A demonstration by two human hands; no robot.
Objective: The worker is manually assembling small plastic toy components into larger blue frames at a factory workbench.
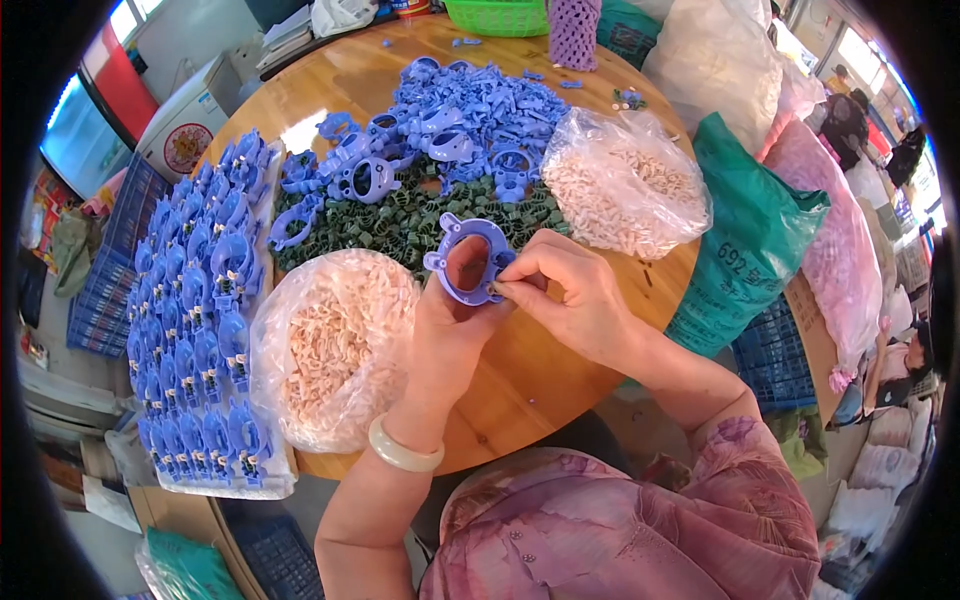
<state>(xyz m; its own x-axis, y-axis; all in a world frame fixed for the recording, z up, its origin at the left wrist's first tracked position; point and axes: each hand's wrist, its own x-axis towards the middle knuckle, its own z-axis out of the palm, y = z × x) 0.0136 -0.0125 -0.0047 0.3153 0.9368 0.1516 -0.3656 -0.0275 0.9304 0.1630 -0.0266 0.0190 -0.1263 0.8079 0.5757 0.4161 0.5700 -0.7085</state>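
Note:
My left hand (450,325) is closed round a blue plastic ring-shaped part (462,230), its fingers partly inside the opening. The part is held up over the table, with small round lugs on its rim. At the ring's lower right side my right hand (580,295) pinches with thumb and forefinger; whatever lies between the fingertips is too small to make out. Just left of my left hand sits a clear bag of small cream-coloured pieces (335,345). Behind the ring lies a heap of dark green small parts (375,228).
Blue plastic parts (490,105) are piled on the round wooden table (520,385). Another bag of cream pieces (630,185) stands right. Rows of blue assemblies fill a white board (275,485) at left. A green basket (497,17) is at the back; green sack (740,235) beside the table.

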